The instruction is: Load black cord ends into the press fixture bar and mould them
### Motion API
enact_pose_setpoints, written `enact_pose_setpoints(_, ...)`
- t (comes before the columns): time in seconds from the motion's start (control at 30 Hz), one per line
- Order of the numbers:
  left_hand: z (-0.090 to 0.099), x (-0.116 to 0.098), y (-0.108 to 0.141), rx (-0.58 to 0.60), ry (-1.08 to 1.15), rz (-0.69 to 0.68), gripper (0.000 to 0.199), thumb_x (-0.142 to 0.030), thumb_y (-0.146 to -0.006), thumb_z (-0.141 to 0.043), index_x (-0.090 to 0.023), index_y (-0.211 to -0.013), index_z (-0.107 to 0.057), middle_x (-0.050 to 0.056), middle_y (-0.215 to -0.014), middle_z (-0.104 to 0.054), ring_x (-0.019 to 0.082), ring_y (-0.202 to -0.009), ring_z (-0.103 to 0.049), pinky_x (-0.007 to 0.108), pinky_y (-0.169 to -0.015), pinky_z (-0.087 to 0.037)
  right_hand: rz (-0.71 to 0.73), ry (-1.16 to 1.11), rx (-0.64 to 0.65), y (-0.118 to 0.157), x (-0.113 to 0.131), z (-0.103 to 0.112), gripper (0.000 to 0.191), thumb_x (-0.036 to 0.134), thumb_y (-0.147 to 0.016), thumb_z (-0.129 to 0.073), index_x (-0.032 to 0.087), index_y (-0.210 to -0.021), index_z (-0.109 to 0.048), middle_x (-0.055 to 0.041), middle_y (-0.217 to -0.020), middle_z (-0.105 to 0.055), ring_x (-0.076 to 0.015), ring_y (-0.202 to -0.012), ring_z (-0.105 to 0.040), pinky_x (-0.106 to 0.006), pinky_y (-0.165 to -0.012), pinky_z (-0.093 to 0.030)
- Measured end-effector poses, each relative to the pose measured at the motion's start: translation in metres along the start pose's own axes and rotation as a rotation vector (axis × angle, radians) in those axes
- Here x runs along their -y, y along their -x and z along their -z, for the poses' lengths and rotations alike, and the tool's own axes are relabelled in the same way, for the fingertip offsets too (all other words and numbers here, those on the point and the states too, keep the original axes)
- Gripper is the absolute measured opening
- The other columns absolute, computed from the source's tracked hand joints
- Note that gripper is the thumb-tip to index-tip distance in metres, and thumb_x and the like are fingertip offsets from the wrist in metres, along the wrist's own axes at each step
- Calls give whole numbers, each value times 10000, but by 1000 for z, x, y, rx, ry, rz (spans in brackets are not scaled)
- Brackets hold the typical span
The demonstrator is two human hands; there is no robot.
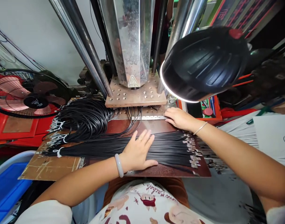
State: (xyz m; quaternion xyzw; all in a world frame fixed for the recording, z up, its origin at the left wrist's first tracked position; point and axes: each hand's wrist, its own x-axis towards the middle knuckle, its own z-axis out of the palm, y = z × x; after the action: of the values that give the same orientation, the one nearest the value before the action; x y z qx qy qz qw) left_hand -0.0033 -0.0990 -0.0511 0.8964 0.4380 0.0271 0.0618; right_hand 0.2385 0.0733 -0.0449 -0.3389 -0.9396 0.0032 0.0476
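Observation:
A wide row of black cables (167, 148) lies across the brown board (105, 169), with small silvery connectors (192, 151) at the right ends. My left hand (139, 151) rests on these cables, palm down with fingers spread. Under the press plate, a narrow whitish slotted strip (153, 118) lies along the lower block, and a few black cables (130, 123) run up to it. My right hand (178, 119) has its thumb and fingertips closed at the strip's right end. The exact grip is partly hidden by the fingers.
Above the strip stands a metal press (135, 96) on steel columns. A black lamp (205, 62) hangs at the right. Coiled, tied cables (85, 116) lie left, near a fan (32, 96). A blue bin (9, 189) stands lower left; an orange tray (218, 109) is at right.

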Motion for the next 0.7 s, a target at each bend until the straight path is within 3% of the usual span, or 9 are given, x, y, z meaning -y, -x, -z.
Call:
enact_pose_setpoints(0.1,1,5,-2,-22,25,56,962,-758,-851,-395,-39,-1483,-302,240,-1554,-275,408,-1446,-235,593,-1164,-201,-73,55,-46,29,6,15,193,268,-922,-507,148,-933,-657,-113,-952,-638,-247,-886,-568,-392,-796,-450)
enact_pose_setpoints(0.2,11,18,-5,-29,75,63,669,-543,-967,-388,-67,-1437,-382,190,-1465,-437,321,-1361,-397,473,-1138,-332,-203,0,-315,68,43,22,277,295,-948,-485,133,-1130,-616,-140,-1113,-650,-278,-1024,-584,-450,-885,-473)
enact_pose_setpoints(0.3,28,32,-9,35,5,197,372,-312,-1001,-366,-97,-1222,-573,158,-1198,-597,267,-1117,-566,385,-947,-488,-141,-180,-454,104,96,11,413,264,-931,-540,151,-1327,-506,-142,-1293,-598,-269,-1225,-530,-466,-1037,-438)
enact_pose_setpoints(0.4,43,39,-16,148,32,214,353,-350,-1006,-359,-123,-1100,-612,126,-1074,-610,240,-970,-617,357,-858,-507,-107,-247,-517,125,133,-9,455,195,-885,-591,177,-1331,-504,-144,-1269,-614,-287,-1234,-537,-508,-1028,-446)
enact_pose_setpoints(0.5,52,41,-27,262,133,130,382,-476,-936,-514,-142,-1100,-598,107,-1075,-629,238,-953,-632,330,-843,-489,-164,-248,-649,132,141,-21,436,142,-845,-623,197,-1271,-549,-136,-1155,-657,-292,-1127,-596,-509,-954,-481)
enact_pose_setpoints(0.63,61,45,-42,449,164,142,208,-353,-915,-553,-157,-874,-609,59,-850,-652,208,-796,-616,283,-691,-430,-207,-252,-694,131,136,-22,413,130,-828,-644,175,-1230,-564,-144,-1104,-664,-288,-1063,-611,-492,-918,-495)
enact_pose_setpoints(0.7,69,49,-49,490,309,181,200,-307,-919,-518,-158,-798,-576,27,-767,-619,165,-708,-574,260,-639,-394,-208,-265,-700,131,136,-20,406,126,-825,-647,171,-1220,-562,-143,-1088,-664,-285,-1051,-610,-484,-908,-498)
